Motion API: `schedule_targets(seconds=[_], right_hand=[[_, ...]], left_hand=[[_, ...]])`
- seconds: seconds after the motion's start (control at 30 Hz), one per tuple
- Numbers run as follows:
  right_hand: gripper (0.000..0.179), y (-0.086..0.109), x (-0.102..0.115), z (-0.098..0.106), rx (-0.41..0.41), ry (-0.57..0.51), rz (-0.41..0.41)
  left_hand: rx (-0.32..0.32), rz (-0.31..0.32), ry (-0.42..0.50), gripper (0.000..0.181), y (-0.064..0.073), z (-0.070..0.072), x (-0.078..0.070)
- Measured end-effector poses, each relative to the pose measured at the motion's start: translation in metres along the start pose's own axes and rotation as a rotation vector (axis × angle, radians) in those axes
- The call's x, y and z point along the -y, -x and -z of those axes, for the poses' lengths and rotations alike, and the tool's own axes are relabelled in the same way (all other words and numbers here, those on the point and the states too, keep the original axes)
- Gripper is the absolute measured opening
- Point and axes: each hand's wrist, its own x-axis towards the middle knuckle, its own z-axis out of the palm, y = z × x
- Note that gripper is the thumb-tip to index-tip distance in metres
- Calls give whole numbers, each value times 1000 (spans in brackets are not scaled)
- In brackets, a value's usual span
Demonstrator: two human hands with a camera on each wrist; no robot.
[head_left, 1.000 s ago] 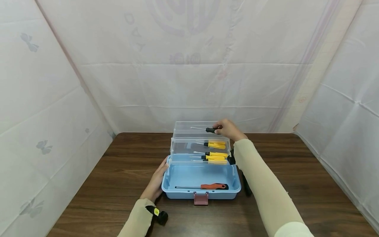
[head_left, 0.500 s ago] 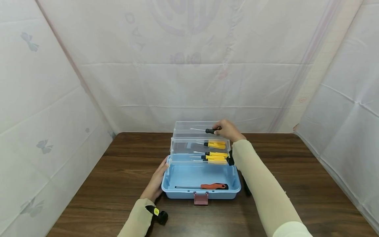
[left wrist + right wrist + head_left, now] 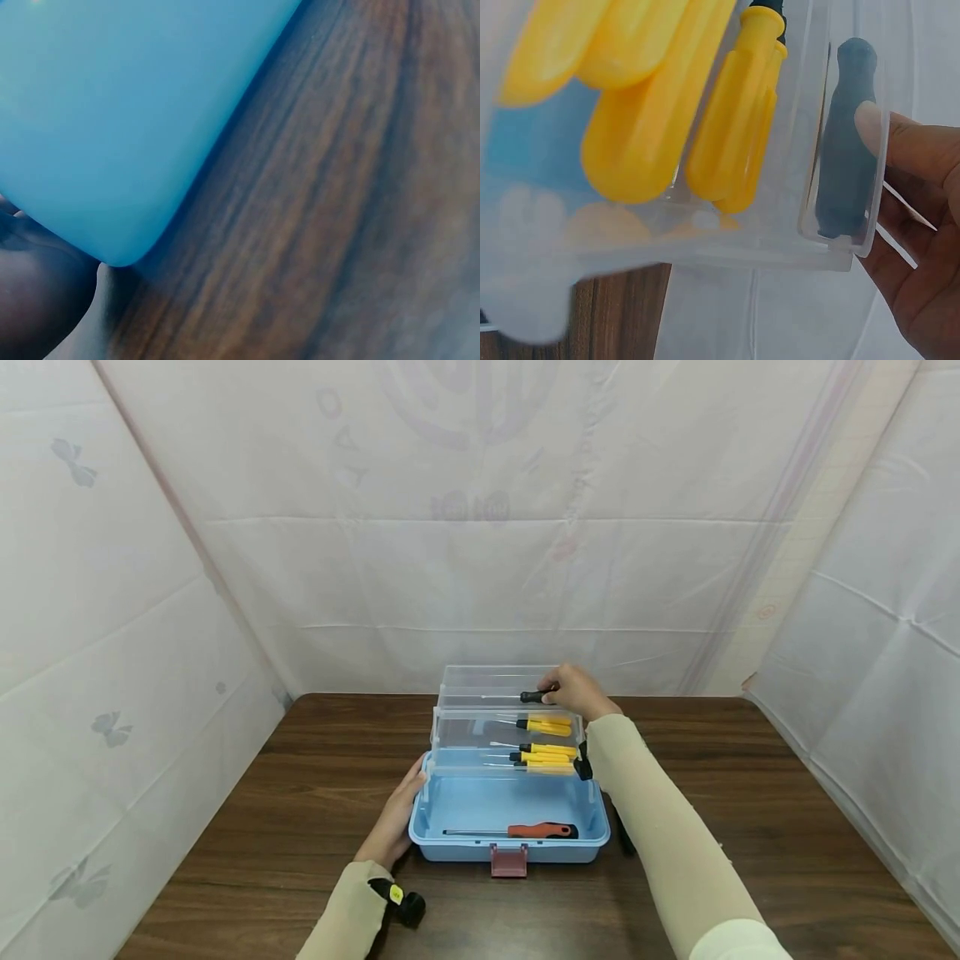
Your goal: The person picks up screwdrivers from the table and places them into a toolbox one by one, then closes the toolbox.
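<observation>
Right hand [image 3: 576, 688] pinches 1 black-handled screwdriver [image 3: 531, 697] by its handle — apparently so the shaft lies level along the upper clear tray [image 3: 467, 679]; left hand [image 3: 393, 821], fingers extended, rests against the blue toolbox [image 3: 480, 806] — probably to steady it.

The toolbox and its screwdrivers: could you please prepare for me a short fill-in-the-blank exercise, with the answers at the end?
The toolbox base is light ____ in colour.
The orange-and-black screwdriver points its tip to the ____ side of the head view.
The hand at the black-handled screwdriver is the person's ____ hand.
Missing words: blue; left; right.
</observation>
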Motion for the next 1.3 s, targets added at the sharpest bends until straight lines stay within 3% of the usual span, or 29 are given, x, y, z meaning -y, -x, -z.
schedule_targets(seconds=[0.97,1.3], right_hand=[[25,0,-3,1,-38,-27,-46],[34,13,-3,10,-39,-82,-42]], left_hand=[[1,15,10,53,1,0,-1],[7,13,23,55,1,0,1]])
